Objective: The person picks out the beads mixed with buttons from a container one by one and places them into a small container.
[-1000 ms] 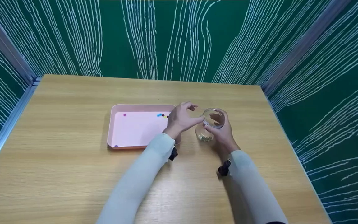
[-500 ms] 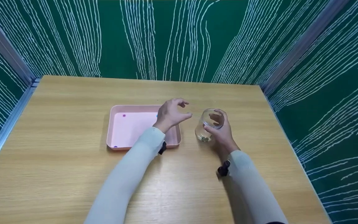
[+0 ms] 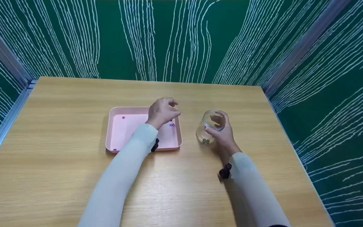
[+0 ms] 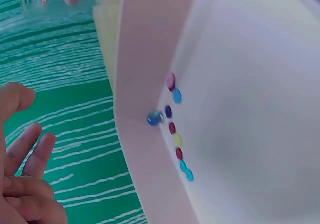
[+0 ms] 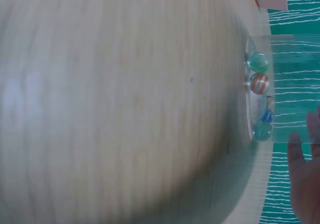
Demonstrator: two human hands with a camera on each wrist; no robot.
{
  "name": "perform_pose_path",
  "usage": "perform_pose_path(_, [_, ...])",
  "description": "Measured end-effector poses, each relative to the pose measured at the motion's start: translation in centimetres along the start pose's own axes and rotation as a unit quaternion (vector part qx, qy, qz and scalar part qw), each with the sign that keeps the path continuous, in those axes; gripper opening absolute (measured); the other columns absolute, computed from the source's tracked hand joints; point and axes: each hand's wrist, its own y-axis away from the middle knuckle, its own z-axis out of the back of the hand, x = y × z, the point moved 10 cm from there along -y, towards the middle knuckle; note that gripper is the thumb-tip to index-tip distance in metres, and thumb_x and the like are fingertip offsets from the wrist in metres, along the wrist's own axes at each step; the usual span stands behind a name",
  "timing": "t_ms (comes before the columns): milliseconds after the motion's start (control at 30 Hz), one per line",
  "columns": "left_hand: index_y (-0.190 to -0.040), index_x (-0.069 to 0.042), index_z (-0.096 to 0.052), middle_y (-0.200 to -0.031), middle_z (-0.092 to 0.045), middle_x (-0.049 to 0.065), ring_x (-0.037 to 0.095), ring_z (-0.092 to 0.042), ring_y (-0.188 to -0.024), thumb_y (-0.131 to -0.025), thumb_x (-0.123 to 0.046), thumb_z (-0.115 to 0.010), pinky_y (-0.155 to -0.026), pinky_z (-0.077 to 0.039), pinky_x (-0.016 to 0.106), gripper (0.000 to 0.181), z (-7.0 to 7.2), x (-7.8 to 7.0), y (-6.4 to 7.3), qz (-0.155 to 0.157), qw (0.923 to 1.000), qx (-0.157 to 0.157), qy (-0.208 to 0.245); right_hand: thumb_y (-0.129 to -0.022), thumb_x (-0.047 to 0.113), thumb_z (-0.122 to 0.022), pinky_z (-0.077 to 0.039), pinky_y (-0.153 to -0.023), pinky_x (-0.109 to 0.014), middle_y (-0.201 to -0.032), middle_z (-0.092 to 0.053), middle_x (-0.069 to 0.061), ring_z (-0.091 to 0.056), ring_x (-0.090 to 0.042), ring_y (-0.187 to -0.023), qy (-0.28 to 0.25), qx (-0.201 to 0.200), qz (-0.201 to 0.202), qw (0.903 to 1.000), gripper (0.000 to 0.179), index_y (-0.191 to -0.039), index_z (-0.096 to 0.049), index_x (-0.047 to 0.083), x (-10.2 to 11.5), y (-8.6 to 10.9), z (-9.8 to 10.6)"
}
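My right hand [image 3: 225,134] grips a clear glass jar [image 3: 201,130] around its upper part, the thumb near the rim. Several glass marbles [image 5: 259,63], green, blue and red-striped, lie at the jar's bottom in the right wrist view. Over the right half of a pink tray [image 3: 131,110] hovers my left hand [image 3: 162,112], fingers loosely bent and nothing visible between them. In the left wrist view, a blue glass marble [image 4: 155,117] sits against the tray's wall, beside a line of small coloured beads [image 4: 178,140].
A pink bead [image 3: 123,117] and a dark blue bead [image 3: 114,149] lie apart in the tray's left half. Everything stands on a wooden table [image 3: 58,176], enclosed by green walls [image 3: 112,41] with white wavy lines.
My left hand has moved left, from beside the jar's mouth to above the tray. The right hand keeps its grip on the jar in nearly the same place.
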Motion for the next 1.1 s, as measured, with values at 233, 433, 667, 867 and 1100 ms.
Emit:
perform_pose_path(233, [-0.11,-0.023,-0.069,-0.109,-0.064,-0.004,0.012,-0.061,-0.092,-0.077,-0.03,-0.071,-0.08,-0.052,0.03,0.034,0.0,1.4,-0.9,0.024,0.9995,0.004,-0.019,-0.075,0.0,-0.077,-0.029,-0.107,-0.061,-0.133,-0.048,-0.033,-0.045,-0.045,-0.127,0.004,-0.003,-0.007,1.0,0.076,-0.139,-0.035,0.0,-0.1,0.0,0.2])
perform_pose_path(433, [-0.11,-0.02,-0.07,-0.102,-0.064,-0.003,0.015,-0.059,-0.091,-0.079,-0.032,-0.068,-0.081,-0.051,0.033,0.033,-0.7,2.2,-1.4,0.025,0.9985,0.015,-0.046,-0.074,-0.001,-0.078,-0.029,-0.107,-0.061,-0.132,-0.048,-0.033,-0.044,-0.046,-0.128,0.002,-0.003,-0.008,1.0,0.077,-0.139,-0.035,0.0,-0.3,0.2,0.3])
perform_pose_path(667, [-0.1,-0.018,-0.072,-0.091,-0.067,-0.003,0.016,-0.061,-0.082,-0.082,-0.03,-0.069,-0.076,-0.051,0.033,0.021,-1.4,2.7,-1.9,0.021,0.9969,0.028,-0.071,-0.076,0.0,-0.077,-0.029,-0.108,-0.06,-0.134,-0.048,-0.031,-0.043,-0.045,-0.129,0.008,0.007,-0.008,0.9999,0.077,-0.14,-0.033,0.001,-0.2,0.1,0.1])
perform_pose_path(867, [-0.097,-0.019,-0.073,-0.092,-0.068,-0.004,0.015,-0.062,-0.082,-0.081,-0.027,-0.072,-0.08,-0.051,0.033,0.018,-2.1,2.7,-2.1,0.024,0.9952,0.053,-0.078,-0.077,0.001,-0.076,-0.029,-0.108,-0.059,-0.135,-0.047,-0.032,-0.042,-0.044,-0.13,0.011,0.014,-0.012,0.9998,0.078,-0.141,-0.033,0.001,-0.1,0.0,0.0])
perform_pose_path(1100, [-0.094,-0.019,-0.073,-0.089,-0.067,-0.005,0.015,-0.061,-0.084,-0.081,-0.025,-0.073,-0.081,-0.05,0.033,0.015,-2.8,2.8,-2.2,0.017,0.9923,0.077,-0.095,-0.076,0.0,-0.076,-0.031,-0.107,-0.058,-0.134,-0.049,-0.032,-0.044,-0.043,-0.129,0.018,0.008,-0.01,0.9997,0.077,-0.14,-0.034,0.001,-0.2,0.0,0.0])
